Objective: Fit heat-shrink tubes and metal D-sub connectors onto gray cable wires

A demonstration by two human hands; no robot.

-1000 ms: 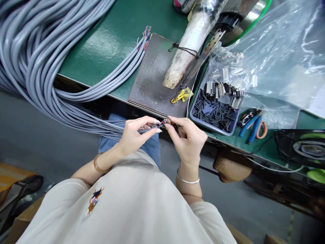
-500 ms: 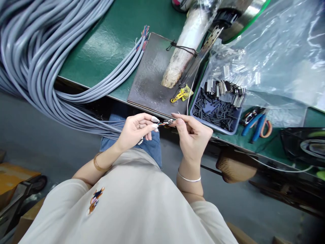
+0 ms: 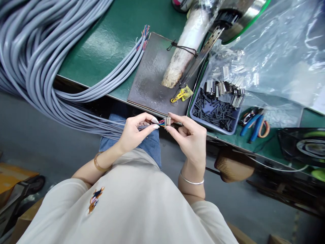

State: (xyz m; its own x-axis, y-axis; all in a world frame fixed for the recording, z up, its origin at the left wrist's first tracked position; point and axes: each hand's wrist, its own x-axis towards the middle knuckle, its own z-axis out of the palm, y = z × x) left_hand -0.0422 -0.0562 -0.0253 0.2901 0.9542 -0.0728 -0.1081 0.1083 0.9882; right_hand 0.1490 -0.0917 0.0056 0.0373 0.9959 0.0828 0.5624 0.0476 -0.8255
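Observation:
Between finger and thumb, my left hand [image 3: 138, 130] pinches a grey cable close to its end, where thin coloured wires [image 3: 161, 122] fan out. The wires run to a small metal multi-pin connector [image 3: 168, 122]. My right hand [image 3: 190, 135] grips this connector across its two ends with thumb and forefinger. Both hands are above my lap, just off the table's front edge. More grey cables [image 3: 101, 127] pass behind my left hand and across my thigh.
On the green table [image 3: 86, 51] lie a big bundle of grey cables [image 3: 33, 44] and a dark plate [image 3: 149, 74] with a wrapped white roll [image 3: 177, 51]. To the right are a blue bin [image 3: 214, 123] of black sleeves and connectors, pliers [image 3: 255, 127] and plastic bags [image 3: 276, 57].
The connector has turned, so its pin row now shows between my hands. My right hand has shifted slightly left and changed its grip to the connector's two ends.

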